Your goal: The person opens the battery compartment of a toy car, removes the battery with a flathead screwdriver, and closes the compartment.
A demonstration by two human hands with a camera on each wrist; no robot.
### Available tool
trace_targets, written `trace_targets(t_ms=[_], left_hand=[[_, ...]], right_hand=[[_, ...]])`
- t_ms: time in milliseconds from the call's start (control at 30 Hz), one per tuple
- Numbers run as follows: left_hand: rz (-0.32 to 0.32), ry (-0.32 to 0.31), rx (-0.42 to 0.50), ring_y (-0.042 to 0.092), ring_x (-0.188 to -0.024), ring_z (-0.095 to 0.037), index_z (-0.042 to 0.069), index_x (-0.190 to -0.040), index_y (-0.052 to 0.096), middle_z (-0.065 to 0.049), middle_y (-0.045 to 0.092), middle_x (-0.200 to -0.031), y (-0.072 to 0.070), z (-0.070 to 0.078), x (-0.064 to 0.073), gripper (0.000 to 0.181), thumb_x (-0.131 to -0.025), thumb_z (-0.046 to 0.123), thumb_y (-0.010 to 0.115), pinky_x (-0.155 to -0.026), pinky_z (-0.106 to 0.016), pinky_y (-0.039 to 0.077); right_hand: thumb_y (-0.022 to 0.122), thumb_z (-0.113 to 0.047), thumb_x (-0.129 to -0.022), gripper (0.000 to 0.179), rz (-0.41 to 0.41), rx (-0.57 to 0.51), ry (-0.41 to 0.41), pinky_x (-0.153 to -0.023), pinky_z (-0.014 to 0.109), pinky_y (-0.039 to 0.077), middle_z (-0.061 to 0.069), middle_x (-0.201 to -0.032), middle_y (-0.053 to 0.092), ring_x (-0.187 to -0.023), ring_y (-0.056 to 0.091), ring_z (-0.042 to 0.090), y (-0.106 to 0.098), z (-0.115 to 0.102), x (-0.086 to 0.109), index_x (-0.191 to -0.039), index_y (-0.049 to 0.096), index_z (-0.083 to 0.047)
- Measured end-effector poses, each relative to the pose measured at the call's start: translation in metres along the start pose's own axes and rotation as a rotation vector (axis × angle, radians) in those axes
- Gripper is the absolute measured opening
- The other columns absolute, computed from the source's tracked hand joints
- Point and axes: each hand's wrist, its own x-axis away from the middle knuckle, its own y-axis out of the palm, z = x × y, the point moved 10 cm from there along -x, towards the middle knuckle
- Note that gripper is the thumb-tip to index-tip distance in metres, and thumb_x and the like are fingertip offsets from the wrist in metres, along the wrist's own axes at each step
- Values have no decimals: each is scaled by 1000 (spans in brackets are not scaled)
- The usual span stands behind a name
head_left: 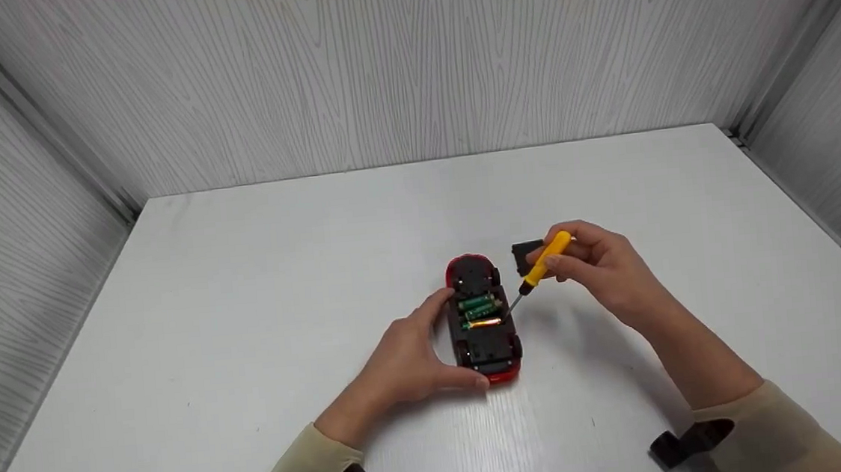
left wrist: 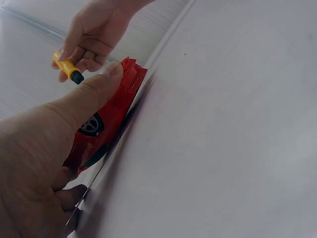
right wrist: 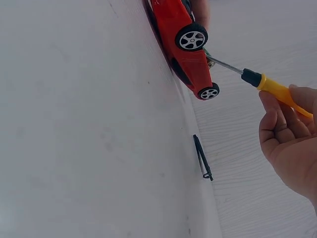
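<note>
Along the near side of the white table (head_left: pixel 281 277), two beige sleeves (head_left: pixel 296 471) reach in, a black wrist fitting (head_left: pixel 674 450) on each. Just past them, the left hand (head_left: pixel 412 364) steadies a glossy red toy car with a black plastic underside (head_left: pixel 490 344), lying wheels-up on the tabletop; thumb and forefinger are spread wide, gripping it at the near end and the left flank. To my eye that hold matters most, since pressure from the tool could skid the car. Sunk in its underside are an orange-gold cylindrical battery (head_left: pixel 486 323) and, farther up, two green cylindrical batteries (head_left: pixel 478 302). From the right, the right hand (head_left: pixel 611 273) pinches a yellow-handled screwdriver with a thin metal shaft (head_left: pixel 535 276) between thumb and fingers, its tip down at the orange-gold battery's right end. I'd work the tip under that end and lever gently, tilting the handle a little, so neither wrapper nor contact suffers; a sharp flick might send the cell flying. Beyond, partly hidden by the right fingers, lies a flat black plastic cover (head_left: pixel 523 256), better not knocked. Behind everything rises a pale wood-grained panel (head_left: pixel 377 67).
</note>
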Motion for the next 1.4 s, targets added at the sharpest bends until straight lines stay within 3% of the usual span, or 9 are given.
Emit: trace_targets(t_ms=[167,367,700,933,1400], left_hand=[[-5,-13,-2,45,-147,-16,23,-167,34,-1,50,-161,0,-1,0,129,-62,61,99,-121,-40,37],[-12,-19,1,45,-147,-18,22,-167,33,-2,49,-161,0,-1,1,131,-61,63,99,-121,-41,37],[-8,-2,3,47,-145,-18,22,-166,35,-2,51,-159,1,1,0,130,-61,63,99,-120,-41,38],[-13,-5,-3,46,-146,-19,22,-167,34,-1,50,-160,1,1,-1,130,-61,64,98,-121,-42,37],[-6,-10,0,46,-147,-19,22,-166,34,-2,50,-161,-3,0,0,131,-60,63,99,-121,-42,37]], right_hand=[[67,-13,-106,27,-2,-21,11,-88,36,57,25,-125,72,-103,73,29,-2,5,-1,-128,60,1],[68,-12,-105,28,1,12,-4,-86,33,58,23,-122,74,-103,74,28,-1,0,-1,-128,61,2],[73,-6,-101,18,-23,144,-109,-90,32,61,11,-113,77,-99,74,27,11,-30,8,-118,71,-5],[77,-11,-99,15,-13,283,-109,-84,27,61,2,-109,74,-91,73,24,14,-37,13,-114,75,-12],[74,-12,-101,16,-37,221,-48,-83,32,61,5,-110,76,-92,69,35,7,-22,3,-116,71,-10]])
